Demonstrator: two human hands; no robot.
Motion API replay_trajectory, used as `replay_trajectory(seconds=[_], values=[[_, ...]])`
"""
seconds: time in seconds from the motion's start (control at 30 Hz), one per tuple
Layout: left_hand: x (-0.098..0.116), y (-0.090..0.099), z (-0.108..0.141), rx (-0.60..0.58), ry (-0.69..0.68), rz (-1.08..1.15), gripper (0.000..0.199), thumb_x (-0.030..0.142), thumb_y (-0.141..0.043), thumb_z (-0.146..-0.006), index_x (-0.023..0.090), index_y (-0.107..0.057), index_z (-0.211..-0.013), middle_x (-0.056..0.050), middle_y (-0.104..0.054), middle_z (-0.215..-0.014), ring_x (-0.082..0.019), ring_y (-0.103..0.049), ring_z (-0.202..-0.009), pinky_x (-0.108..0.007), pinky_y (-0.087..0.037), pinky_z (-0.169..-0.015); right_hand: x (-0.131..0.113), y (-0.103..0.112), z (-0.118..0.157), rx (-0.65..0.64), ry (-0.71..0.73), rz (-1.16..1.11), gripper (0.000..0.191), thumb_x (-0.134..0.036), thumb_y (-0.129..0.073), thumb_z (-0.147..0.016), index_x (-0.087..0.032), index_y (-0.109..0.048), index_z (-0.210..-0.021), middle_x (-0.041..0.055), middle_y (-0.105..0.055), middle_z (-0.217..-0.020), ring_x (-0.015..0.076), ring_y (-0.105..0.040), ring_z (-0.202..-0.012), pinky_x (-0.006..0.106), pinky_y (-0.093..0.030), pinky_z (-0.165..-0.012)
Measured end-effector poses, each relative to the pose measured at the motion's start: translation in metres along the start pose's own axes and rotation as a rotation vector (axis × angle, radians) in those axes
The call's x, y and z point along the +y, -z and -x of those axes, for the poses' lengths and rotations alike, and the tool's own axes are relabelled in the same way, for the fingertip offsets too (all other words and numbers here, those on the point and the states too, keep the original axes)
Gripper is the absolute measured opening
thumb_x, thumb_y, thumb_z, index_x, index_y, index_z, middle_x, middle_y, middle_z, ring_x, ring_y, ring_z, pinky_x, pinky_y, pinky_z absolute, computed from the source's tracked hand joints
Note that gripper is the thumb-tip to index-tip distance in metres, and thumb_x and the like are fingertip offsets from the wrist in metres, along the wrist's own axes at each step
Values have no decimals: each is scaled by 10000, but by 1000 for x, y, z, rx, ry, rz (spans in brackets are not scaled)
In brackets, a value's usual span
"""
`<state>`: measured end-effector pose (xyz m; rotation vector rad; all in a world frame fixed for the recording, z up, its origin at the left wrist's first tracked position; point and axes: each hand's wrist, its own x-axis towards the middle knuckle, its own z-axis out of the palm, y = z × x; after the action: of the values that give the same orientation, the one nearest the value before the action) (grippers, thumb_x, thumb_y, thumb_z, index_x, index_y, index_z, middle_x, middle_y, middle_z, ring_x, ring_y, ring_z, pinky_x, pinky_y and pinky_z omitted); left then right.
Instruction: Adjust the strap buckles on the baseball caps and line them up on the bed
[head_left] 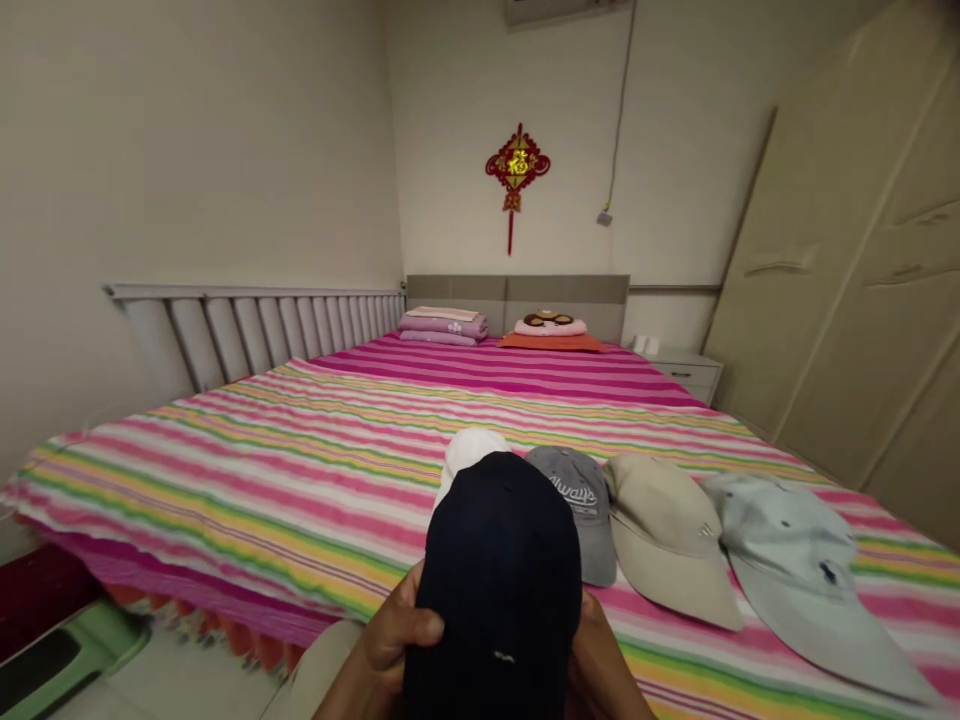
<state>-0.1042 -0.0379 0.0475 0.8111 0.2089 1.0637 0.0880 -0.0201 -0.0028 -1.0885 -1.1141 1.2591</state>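
Left grip [397, 625] and right grip [596, 650] clasp a navy cap [501, 560]; a grey cap [589, 540] reads "Always".

at the upper centre of the frame, a red and gold ornament [517, 165] hangs on the pale wall [442, 130], a cable [621, 110] dangling to its right. below, before a grey headboard [506, 295], lie folded purple bedding [441, 326] and a pink bundle [555, 328]. a slatted rail [262, 330] spans the left; a white nightstand [697, 384] and beige wardrobe [840, 300] stand right; a green stool [112, 640] sits lower left.
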Motion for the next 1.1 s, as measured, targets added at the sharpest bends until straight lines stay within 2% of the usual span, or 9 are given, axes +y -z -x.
replay_trajectory(seconds=[0.17,0.27,0.37,0.53,0.57,0.63,0.73,0.87,1.1], values=[[9,11,6,23,-40,-56,512,102,-694,-564,160,-594,-1062,-121,-682,-945,-255,-646,-811,-357,-503,-726,4,-6,-2,-142,-160,-146,306,-501,-585,-659,-201,-566,-604,-38,-494,-442,115,-398,-382,233,-316,-397],[13,21,11,64,-80,-49,482,99,-675,-595,170,-591,-1064,-114,-679,-965,-246,-645,-821,-358,-502,-738,4,-13,-3,-181,-75,-2,354,-530,-520,-700,-191,-560,-605,-28,-490,-441,124,-413,-383,243,-338,-403],[20,29,15,89,-103,-62,430,88,-657,-619,165,-603,-1039,-112,-684,-951,-245,-646,-826,-369,-498,-765,-7,-18,-12,-107,138,212,384,-525,-466,-739,-184,-516,-570,-32,-449,-430,116,-392,-382,239,-324,-397],[32,37,21,79,-104,-85,432,101,-645,-638,150,-589,-1064,-140,-657,-1025,-288,-611,-931,-446,-447,-860,-77,-33,-43,1,361,360,233,-403,-515,-766,-189,-542,-679,-11,-528,-600,132,-472,-555,248,-354,-540],[34,39,22,84,-102,-89,442,107,-646,-640,147,-583,-1075,-142,-652,-1037,-296,-600,-952,-452,-437,-873,-97,-41,-49,-6,490,511,207,-368,-506,-783,-190,-552,-688,-1,-548,-627,142,-492,-591,257,-358,-570],[38,45,24,105,-98,-93,463,120,-652,-638,146,-573,-1093,-144,-643,-1057,-308,-581,-986,-463,-420,-895,-134,-60,-59,-154,720,785,150,-294,-503,-797,-195,-577,-713,6,-579,-674,147,-518,-638,264,-358,-617],[43,57,26,151,-94,-96,483,120,-666,-624,157,-571,-1096,-141,-638,-1070,-315,-576,-993,-472,-413,-901,-172,-93,-74,-442,912,1082,139,-278,-523,-798,-200,-612,-871,28,-627,-830,153,-548,-754,252,-357,-656],[53,78,27,231,-112,-101,472,100,-680,-604,179,-590,-1061,-116,-667,-1011,-286,-617,-919,-420,-469,-841,-181,-131,-98,-581,892,1402,210,-344,-517,-769,-184,-630,-845,39,-641,-787,165,-549,-717,252,-326,-565],[77,107,18,271,-93,-123,450,95,-695,-583,185,-612,-1016,-91,-697,-919,-265,-651,-814,-379,-517,-755,-166,-167,-139,-647,798,1483,143,-280,-529,-675,-186,-631,-713,13,-650,-695,139,-539,-609,240,-268,-462]])
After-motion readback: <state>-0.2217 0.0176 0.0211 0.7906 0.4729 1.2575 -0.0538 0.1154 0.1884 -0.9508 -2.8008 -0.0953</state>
